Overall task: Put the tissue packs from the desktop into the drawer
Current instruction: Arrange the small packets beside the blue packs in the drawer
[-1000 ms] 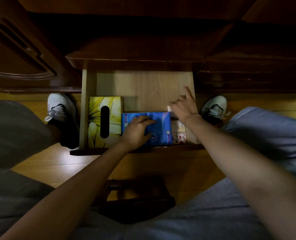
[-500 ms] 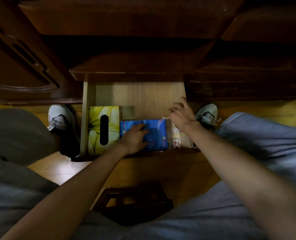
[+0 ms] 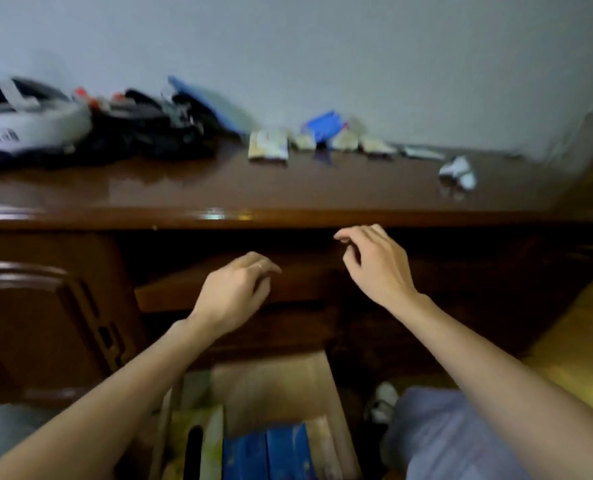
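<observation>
I see both hands empty, fingers loosely curled: left hand (image 3: 234,294), right hand (image 3: 374,263) below the desktop (image 3: 184,188) edge. Tissue packs (image 3: 268,148) lie at its back (blurred); blue packs (image 3: 271,452) sit in the open drawer (image 3: 288,382).
</observation>
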Demonstrator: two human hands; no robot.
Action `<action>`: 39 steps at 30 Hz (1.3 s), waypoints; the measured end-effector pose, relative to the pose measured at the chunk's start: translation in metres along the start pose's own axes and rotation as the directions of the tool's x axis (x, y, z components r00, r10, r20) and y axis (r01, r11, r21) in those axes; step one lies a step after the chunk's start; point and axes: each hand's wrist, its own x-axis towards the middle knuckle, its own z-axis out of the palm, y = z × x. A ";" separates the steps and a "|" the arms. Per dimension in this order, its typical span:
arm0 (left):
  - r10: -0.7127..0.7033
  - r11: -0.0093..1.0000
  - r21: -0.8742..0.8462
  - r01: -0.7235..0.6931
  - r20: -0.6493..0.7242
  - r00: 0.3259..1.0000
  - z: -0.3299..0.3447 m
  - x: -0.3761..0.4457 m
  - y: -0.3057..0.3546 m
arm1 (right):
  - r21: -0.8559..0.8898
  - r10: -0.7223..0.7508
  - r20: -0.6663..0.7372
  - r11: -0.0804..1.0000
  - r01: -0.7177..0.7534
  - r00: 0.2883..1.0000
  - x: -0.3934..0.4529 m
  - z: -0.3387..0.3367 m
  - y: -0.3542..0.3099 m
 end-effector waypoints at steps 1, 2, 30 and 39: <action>0.034 0.999 0.024 -0.032 -0.066 0.997 -0.022 0.019 0.005 | -0.003 -0.004 -0.076 1.000 0.004 0.997 0.020 -0.011 0.001; 0.058 0.997 0.048 -0.053 -0.113 0.992 -0.040 0.036 0.008 | -0.011 0.000 -0.120 1.000 -0.001 0.993 0.040 -0.020 0.003; -0.309 0.896 0.348 0.277 0.039 0.950 0.060 0.468 -0.124 | -0.051 0.061 0.451 0.998 -0.043 0.890 0.350 0.173 0.123; -0.373 0.801 0.582 0.144 0.296 0.879 0.118 0.534 -0.155 | -0.086 0.075 0.473 0.996 -0.038 0.878 0.368 0.223 0.139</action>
